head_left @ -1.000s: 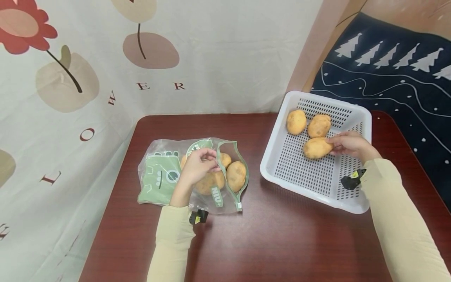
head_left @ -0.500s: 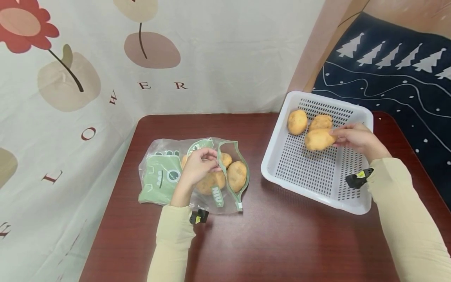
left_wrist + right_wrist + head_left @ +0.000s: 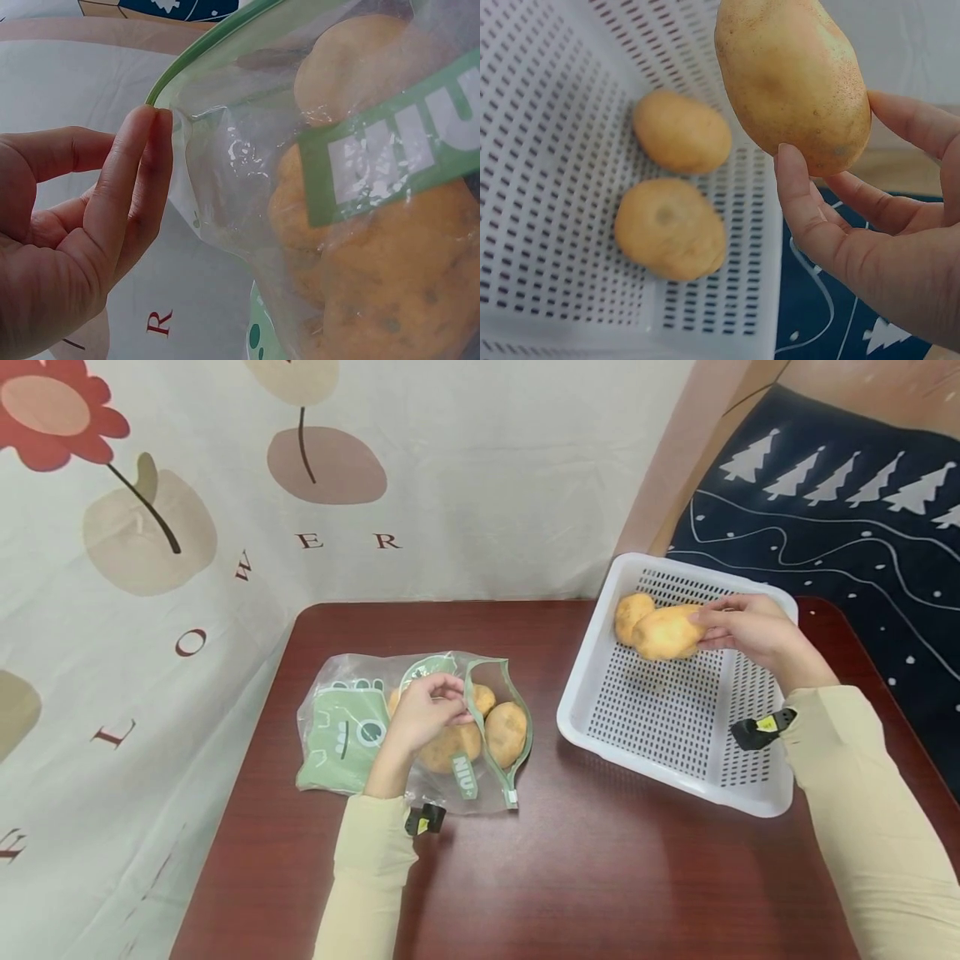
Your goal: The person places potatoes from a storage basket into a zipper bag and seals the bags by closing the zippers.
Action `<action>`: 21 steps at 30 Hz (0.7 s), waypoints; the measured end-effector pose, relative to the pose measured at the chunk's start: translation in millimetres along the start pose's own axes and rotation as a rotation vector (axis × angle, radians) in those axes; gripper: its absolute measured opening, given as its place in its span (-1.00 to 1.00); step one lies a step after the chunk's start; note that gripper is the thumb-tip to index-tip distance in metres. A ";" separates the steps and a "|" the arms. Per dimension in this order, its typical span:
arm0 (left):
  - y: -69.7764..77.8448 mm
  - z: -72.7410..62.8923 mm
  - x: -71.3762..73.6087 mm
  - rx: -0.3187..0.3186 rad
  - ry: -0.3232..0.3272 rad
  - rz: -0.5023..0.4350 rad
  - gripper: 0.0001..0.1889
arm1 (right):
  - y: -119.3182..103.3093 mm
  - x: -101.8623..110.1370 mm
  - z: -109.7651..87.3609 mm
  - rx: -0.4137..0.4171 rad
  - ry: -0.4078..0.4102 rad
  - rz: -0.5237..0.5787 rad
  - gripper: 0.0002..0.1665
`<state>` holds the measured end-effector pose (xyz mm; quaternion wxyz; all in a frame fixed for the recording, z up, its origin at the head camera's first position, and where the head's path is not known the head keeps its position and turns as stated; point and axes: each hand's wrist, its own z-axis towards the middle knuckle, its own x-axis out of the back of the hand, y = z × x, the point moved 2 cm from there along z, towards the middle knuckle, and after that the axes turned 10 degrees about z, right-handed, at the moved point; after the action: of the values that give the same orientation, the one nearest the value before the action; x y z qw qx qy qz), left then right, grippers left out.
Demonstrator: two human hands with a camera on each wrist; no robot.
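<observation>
My right hand (image 3: 750,625) grips a potato (image 3: 666,632) by one end, holding it above the white basket (image 3: 577,714). In the right wrist view the fingertips and thumb pinch the lower end of that potato (image 3: 795,82). Two more potatoes, one upper (image 3: 682,132) and one lower (image 3: 671,229), lie on the basket floor. My left hand (image 3: 429,714) pinches the green-edged rim of a clear zip bag (image 3: 480,797). Several potatoes are in the bag, one (image 3: 506,733) by its parted mouth. The left wrist view shows thumb and finger on the bag's edge (image 3: 195,56).
A dark red table (image 3: 570,877) carries the bag on the left and the basket at the back right. Behind stands a pale printed curtain (image 3: 495,485), with a dark blue tree-patterned cloth (image 3: 825,535) at the right.
The right hand has lifted its potato off the basket floor and moved it away from me, so it now covers much of another potato. The left hand has stayed at the bag's mouth.
</observation>
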<state>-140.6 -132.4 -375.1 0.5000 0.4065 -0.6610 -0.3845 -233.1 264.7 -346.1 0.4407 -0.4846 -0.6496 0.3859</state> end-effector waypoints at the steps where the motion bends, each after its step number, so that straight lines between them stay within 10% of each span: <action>1: 0.2 -0.1 0.0 -0.001 0.000 0.000 -0.82 | -2.0 -2.0 -0.6 0.004 0.001 -0.002 -0.44; 21: 1.0 0.7 0.6 0.022 0.020 -0.028 -0.83 | -40.2 -54.9 -13.1 0.075 -0.090 -0.027 -0.43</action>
<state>-141.6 -132.5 -374.2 0.4968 0.4250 -0.6544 -0.3799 -224.5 203.0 -315.6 0.4340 -0.4411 -0.6603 0.4254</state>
